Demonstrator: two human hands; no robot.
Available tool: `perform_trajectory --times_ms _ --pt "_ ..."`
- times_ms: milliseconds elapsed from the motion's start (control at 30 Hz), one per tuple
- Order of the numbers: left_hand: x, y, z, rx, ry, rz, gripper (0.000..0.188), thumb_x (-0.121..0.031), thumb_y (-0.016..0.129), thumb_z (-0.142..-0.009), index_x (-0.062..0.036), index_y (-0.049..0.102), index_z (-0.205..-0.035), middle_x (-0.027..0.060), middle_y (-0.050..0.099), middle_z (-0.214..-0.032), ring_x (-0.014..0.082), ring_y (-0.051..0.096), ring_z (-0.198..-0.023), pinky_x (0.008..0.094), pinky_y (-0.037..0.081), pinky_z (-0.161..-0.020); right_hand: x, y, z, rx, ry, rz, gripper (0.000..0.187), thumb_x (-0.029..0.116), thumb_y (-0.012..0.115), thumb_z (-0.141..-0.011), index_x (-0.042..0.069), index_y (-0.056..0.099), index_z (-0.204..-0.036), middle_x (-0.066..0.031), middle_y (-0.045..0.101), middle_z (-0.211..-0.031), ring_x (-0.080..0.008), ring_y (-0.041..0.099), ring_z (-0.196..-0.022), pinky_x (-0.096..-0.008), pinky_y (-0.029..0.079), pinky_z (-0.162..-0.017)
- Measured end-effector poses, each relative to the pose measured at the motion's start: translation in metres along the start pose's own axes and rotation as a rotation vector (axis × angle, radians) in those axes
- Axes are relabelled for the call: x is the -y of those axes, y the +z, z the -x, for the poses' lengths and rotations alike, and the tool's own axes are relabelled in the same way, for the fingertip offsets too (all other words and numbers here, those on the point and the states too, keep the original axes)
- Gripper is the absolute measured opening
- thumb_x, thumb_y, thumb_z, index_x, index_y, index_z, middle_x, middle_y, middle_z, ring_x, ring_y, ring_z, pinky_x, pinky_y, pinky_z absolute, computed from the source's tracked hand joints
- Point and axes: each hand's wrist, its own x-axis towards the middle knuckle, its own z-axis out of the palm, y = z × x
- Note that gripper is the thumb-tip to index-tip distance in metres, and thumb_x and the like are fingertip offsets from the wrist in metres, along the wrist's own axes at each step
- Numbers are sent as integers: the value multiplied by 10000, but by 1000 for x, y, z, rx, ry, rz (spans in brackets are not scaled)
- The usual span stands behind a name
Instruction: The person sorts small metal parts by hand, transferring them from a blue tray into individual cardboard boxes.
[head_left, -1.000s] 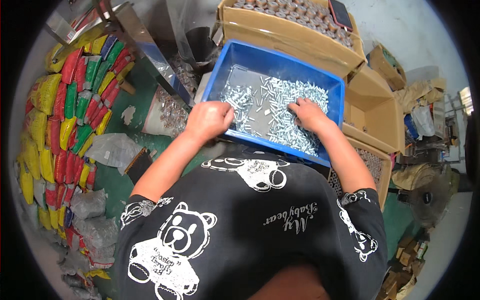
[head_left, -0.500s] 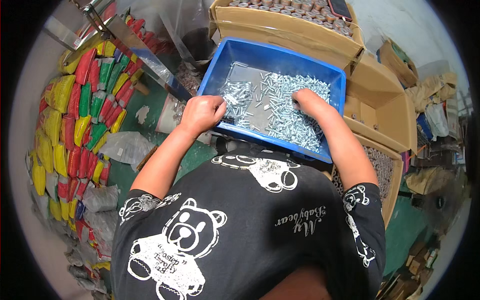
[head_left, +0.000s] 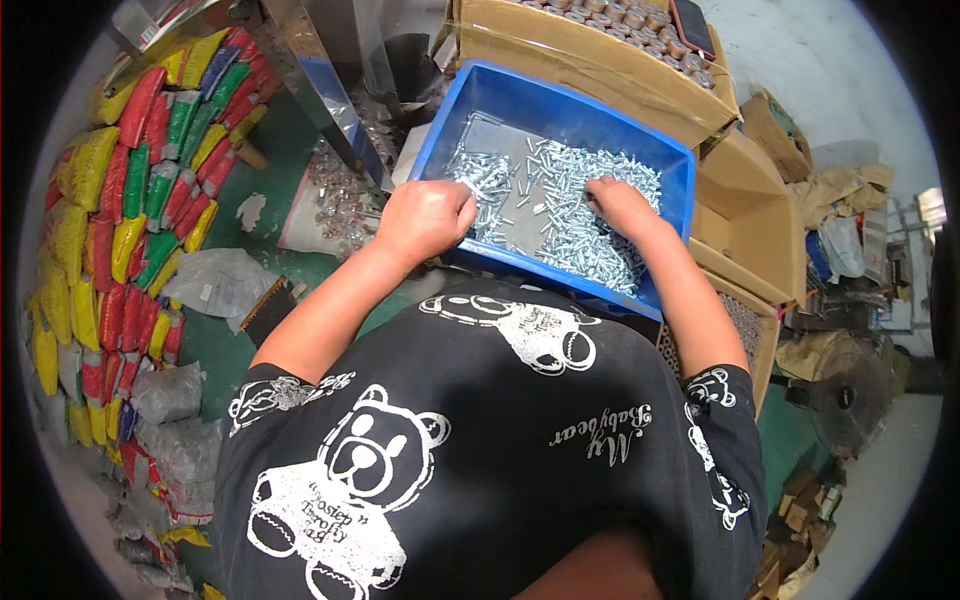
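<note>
A blue plastic bin point(head_left: 560, 88) in front of me holds many small silvery screws. A big heap of screws point(head_left: 590, 245) fills its right side, and a smaller heap of screws point(head_left: 490, 200) lies at the left. My left hand point(head_left: 428, 217) is closed in a fist over the bin's near left edge, beside the smaller heap; its fingers are mostly turned away, so what they hold is hidden. My right hand point(head_left: 620, 205) reaches into the big heap. Its fingers are curled together against the screws, and whatever is between the fingertips cannot be made out.
Behind the bin stands a cardboard box point(head_left: 590, 62) of reddish-brown cylindrical parts, with a phone point(head_left: 692, 25) on its edge. An open cardboard box point(head_left: 745, 215) is at the right. Red, green and yellow bags point(head_left: 140, 190) are stacked at the left. A fan point(head_left: 850, 400) stands lower right.
The view has shifted slightly. My left fist sits a little further right along the bin's edge, near the smaller heap. My right hand stays in the big heap, fingers curled.
</note>
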Motion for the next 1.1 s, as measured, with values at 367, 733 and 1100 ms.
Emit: perform_trajectory --times_ms 367,733,1100 --pt "11 3 2 -32 85 171 251 -197 617 -856 -53 601 -652 158 617 -638 374 619 -596 487 497 -561 2 4 13 -52 45 91 124 19 607 -822 15 599 -945 -187 583 -921 -396 618 -902 -464 511 -774" --pt "13 1 5 25 89 214 237 -194 603 -856 -47 637 -674 152 647 -646 334 659 -599 454 532 -577 97 6 -66 -146 -125 123 574 312 766 -752 44 564 -1217 -149 561 -1257 -345 528 -1172 -451 425 -1003" --pt "14 1 1 28 84 252 210 -172 626 -845 -58 602 -671 155 618 -623 355 638 -583 474 512 -560 82 45 -75 -247 -253 150 440 314 713 -818 109 589 -1187 -89 572 -1205 -294 513 -1160 -450 366 -1030"
